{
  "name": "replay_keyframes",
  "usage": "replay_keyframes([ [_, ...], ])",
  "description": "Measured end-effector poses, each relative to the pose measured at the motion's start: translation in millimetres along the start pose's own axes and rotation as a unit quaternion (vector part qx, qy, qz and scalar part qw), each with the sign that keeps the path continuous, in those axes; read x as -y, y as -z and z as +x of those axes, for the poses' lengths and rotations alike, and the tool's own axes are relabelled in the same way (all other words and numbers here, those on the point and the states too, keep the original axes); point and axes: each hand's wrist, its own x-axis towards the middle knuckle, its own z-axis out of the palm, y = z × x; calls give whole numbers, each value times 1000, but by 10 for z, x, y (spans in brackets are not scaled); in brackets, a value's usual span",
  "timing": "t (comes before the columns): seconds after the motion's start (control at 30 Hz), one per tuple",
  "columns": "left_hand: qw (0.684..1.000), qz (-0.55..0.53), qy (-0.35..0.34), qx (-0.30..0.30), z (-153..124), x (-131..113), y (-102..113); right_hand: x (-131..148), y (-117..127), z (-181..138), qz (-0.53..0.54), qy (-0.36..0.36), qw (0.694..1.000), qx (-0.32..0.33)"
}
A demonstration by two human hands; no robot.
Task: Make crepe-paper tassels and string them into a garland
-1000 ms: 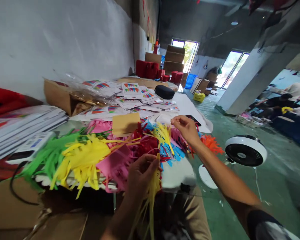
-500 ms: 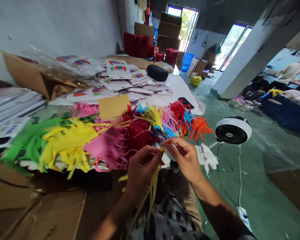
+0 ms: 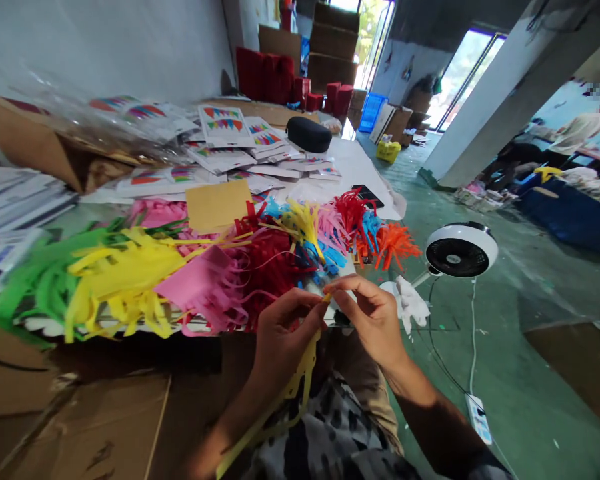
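Note:
A bundle of yellow paper strips (image 3: 300,383) hangs down over my lap. My left hand (image 3: 283,333) is closed round its upper part. My right hand (image 3: 373,317) pinches the top end of the same strips with thumb and forefinger, right beside the left hand's fingertips. Just beyond both hands, along the table's near edge, lies a heap of fringed paper pieces (image 3: 205,267) in green, yellow, pink, red, blue and orange.
Packs of printed cards (image 3: 230,143), a tan card (image 3: 217,205), a black case (image 3: 309,135) and a phone (image 3: 366,195) lie on the table. A white fan (image 3: 461,250) stands on the green floor at right. Cardboard (image 3: 80,413) lies lower left. People sit far right.
My right hand came back from the heap on the table and joined my left hand at the top of the yellow strips. The view tilted down slightly.

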Motion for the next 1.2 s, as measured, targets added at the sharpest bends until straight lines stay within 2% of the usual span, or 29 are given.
replay_keyframes([
  [0.2,1000,21,4,-9,9,11,12,-18,4,6,-15,-11,1000,16],
  [0.47,996,74,-55,-20,14,63,40,-69,-41,2,-4,-19,1000,6],
  [0.9,999,30,-22,-24,28,84,17,-133,-24,-33,37,-24,999,14],
  [1.2,995,78,-54,-25,12,141,-15,-99,-91,-59,-26,-29,999,-16],
])
